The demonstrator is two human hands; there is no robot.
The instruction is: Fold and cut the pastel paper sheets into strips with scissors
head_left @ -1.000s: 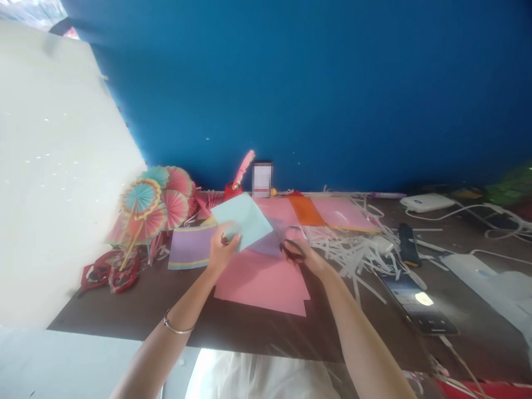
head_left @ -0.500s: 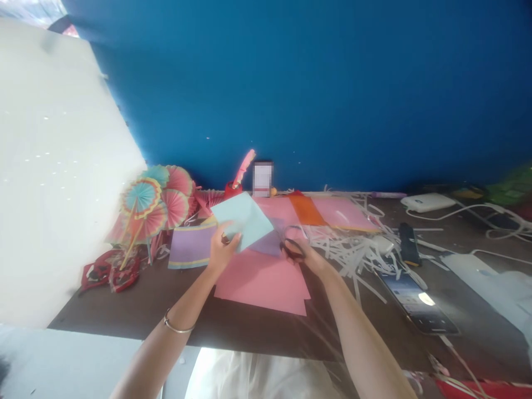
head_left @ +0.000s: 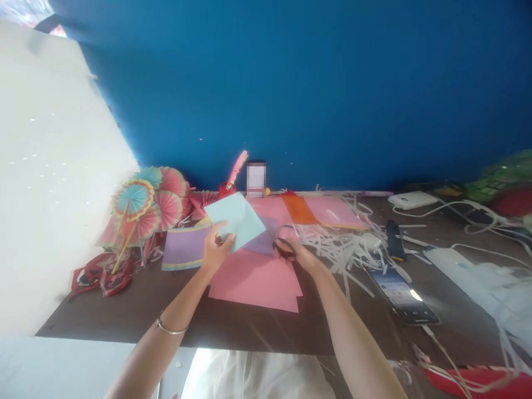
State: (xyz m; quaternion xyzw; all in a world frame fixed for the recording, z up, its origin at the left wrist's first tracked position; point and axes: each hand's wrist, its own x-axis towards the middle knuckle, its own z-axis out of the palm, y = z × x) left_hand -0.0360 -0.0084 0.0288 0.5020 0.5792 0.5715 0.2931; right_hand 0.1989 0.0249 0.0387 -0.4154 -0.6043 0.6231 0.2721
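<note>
My left hand (head_left: 215,247) grips the lower left side of a light blue sheet of paper (head_left: 236,218), which is held tilted above the table. In my right hand (head_left: 293,252) is a pair of scissors (head_left: 285,247) with dark handles; the blades are hard to make out near the sheet's right corner. Pink paper sheets (head_left: 255,282) lie beneath both hands, with a purple sheet (head_left: 261,243) on top of them. Left of my left hand rests another purple sheet with yellow and blue edges (head_left: 183,247).
Folded paper fans (head_left: 133,198) and a red item (head_left: 102,274) are at the left. White paper strips (head_left: 338,246) pile up at the right, near a phone (head_left: 403,296), a white device with a cable (head_left: 413,200) and a dark stick-like object (head_left: 394,240). Behind stands a blue wall (head_left: 291,94).
The whole view has shifted slightly, so things appear a little further left. Both hands keep their hold on the paper and scissors, with hardly any movement between them.
</note>
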